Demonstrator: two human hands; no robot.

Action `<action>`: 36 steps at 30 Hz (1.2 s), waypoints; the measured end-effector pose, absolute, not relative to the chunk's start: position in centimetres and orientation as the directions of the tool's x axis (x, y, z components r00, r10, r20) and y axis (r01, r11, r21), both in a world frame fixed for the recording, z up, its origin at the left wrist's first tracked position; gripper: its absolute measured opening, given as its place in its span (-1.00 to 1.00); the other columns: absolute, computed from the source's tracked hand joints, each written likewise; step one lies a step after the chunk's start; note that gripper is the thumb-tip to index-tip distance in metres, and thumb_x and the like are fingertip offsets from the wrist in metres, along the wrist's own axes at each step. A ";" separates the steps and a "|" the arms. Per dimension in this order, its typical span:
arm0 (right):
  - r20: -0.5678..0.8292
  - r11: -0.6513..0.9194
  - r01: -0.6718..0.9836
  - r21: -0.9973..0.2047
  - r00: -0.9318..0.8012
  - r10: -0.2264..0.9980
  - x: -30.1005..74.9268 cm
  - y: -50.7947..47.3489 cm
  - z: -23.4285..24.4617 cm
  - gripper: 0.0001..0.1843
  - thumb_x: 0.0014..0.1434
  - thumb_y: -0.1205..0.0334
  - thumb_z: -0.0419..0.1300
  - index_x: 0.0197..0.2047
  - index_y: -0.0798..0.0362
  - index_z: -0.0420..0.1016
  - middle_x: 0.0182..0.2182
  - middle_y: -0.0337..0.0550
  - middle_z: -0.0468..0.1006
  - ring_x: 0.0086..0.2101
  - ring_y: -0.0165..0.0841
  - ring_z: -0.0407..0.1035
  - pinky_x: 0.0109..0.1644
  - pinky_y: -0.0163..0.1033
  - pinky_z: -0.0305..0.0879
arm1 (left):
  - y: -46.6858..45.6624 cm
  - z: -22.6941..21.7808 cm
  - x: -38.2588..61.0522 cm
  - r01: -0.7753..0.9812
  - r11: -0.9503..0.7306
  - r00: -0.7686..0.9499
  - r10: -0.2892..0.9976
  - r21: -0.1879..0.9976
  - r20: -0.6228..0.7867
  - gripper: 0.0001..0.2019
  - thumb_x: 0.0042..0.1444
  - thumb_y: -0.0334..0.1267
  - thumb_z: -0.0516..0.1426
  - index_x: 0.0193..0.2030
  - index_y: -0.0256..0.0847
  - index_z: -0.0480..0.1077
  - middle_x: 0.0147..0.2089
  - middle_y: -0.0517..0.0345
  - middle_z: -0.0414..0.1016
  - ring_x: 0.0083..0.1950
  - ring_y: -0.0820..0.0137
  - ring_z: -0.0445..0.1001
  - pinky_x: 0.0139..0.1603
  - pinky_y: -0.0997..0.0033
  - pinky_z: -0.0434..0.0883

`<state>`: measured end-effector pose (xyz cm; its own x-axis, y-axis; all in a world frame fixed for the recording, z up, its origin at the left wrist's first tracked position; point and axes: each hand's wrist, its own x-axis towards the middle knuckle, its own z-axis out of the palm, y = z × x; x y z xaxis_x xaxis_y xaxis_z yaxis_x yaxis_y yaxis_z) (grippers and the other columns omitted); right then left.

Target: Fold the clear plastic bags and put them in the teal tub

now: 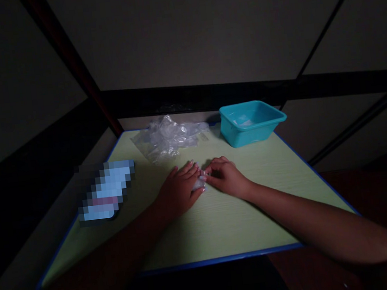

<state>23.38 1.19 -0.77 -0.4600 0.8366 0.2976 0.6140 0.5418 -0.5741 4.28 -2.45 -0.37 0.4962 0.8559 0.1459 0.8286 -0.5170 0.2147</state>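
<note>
On the table lies a small whitish, see-through packet (pixel 199 183), which looks like a little plastic bag. My left hand (pixel 181 188) rests flat over its left part, fingers stretched out and pressing it to the tabletop. From the other side, my right hand (pixel 225 175) pinches the packet's right edge between thumb and forefinger, with the other fingers curled in. Both hands are close together near the middle of the table. Most of the packet is hidden under my left palm, and its contents cannot be made out.
A crumpled heap of clear plastic bags (pixel 168 138) lies at the back of the pale green table (pixel 204 237) with its blue edge. At the back right stands a turquoise basin (pixel 251 131) with something pale inside. A phone-like device (pixel 111 189), blurred out, lies on the left.
</note>
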 end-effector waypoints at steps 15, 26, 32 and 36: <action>0.214 0.395 0.494 -0.775 -0.382 0.899 23.1 1.5 -1.0 -0.91 0.05 0.22 0.22 -0.40 0.06 0.46 -0.43 -0.21 0.51 -0.32 -0.31 0.35 -0.16 -0.18 0.18 | -0.4 -1.1 3.7 0.506 -0.253 0.167 0.967 0.825 0.194 -0.42 -0.01 -0.15 0.22 0.17 -0.31 0.31 0.20 -0.19 0.40 0.20 0.11 0.39 0.24 0.06 0.27; 0.060 0.060 -0.015 -0.998 -0.437 0.897 23.2 1.2 -0.4 -0.60 -0.12 -0.07 0.38 -0.41 0.05 0.39 -0.61 -0.35 0.41 -0.59 -0.50 0.16 -0.47 -0.35 -0.01 | -0.7 0.8 3.7 0.030 0.141 0.210 0.967 0.990 -0.144 -0.68 -0.19 -0.12 0.31 -0.32 -0.29 0.51 -0.41 0.13 0.57 -0.37 0.34 0.52 -0.32 0.43 0.36; 0.043 0.014 -0.082 -0.997 -0.362 0.931 23.0 1.0 -0.2 -0.54 -0.20 -0.10 0.43 -0.43 0.06 0.40 -0.59 -0.34 0.43 -0.56 -0.49 0.21 -0.44 -0.34 0.08 | -1.4 1.6 4.3 -0.126 0.310 0.092 0.949 0.942 -0.300 -0.66 -0.31 -0.19 0.38 -0.36 -0.33 0.52 -0.45 0.13 0.57 -0.32 0.28 0.56 -0.22 0.35 0.45; 0.007 -0.040 -0.128 -0.991 -0.348 0.937 22.5 0.7 -0.4 -0.55 -0.21 -0.07 0.45 -0.51 0.06 0.35 -0.65 -0.38 0.35 -0.63 -0.53 0.15 -0.54 -0.37 0.05 | -1.6 1.6 4.9 -0.149 0.292 0.044 0.957 0.945 -0.288 -0.65 -0.33 -0.17 0.39 -0.37 -0.31 0.51 -0.44 0.10 0.58 -0.38 0.30 0.56 -0.28 0.34 0.48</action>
